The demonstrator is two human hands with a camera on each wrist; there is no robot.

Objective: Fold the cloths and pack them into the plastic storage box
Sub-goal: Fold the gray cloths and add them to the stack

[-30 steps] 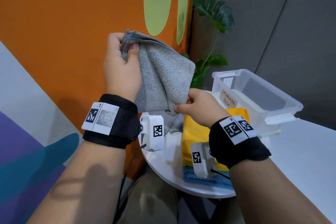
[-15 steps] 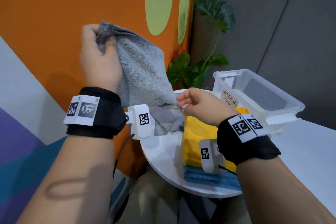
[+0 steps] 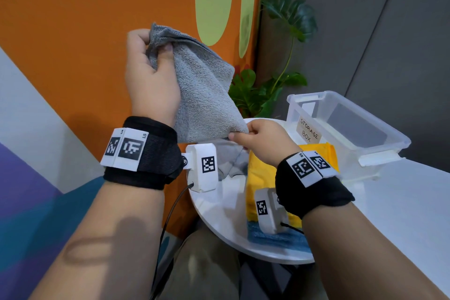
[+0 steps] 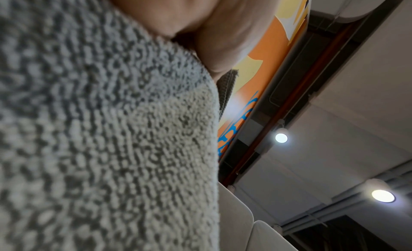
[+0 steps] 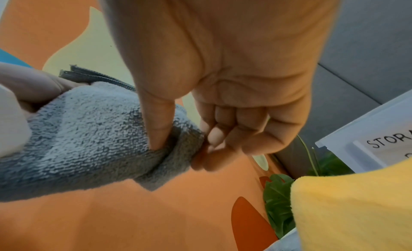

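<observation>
A grey terry cloth [image 3: 204,95] hangs in the air over the left end of the round white table [image 3: 219,217]. My left hand [image 3: 155,56] grips its bunched top corner, thumb on the near side. My right hand [image 3: 239,135] pinches the lower right corner between thumb and forefinger [image 5: 156,124]. The same grey cloth [image 4: 107,131] fills the left wrist view and shows in the right wrist view as the grey cloth [image 5: 89,131]. A yellow cloth [image 3: 267,178] lies on a blue cloth [image 3: 275,236] on the table. The clear plastic storage box [image 3: 365,153], labelled STORAGE BOX, stands behind them, with no cloth inside.
An orange and green painted wall [image 3: 97,31] rises close on the left. A leafy plant [image 3: 275,75] stands behind the table next to the box. A white surface [image 3: 414,197] extends to the right. My knees show below the table edge.
My left hand, having swung the cloth's top corner out to the left, has come partway back to the right and lower. My right hand keeps its pinch on the lower corner, almost unmoved.
</observation>
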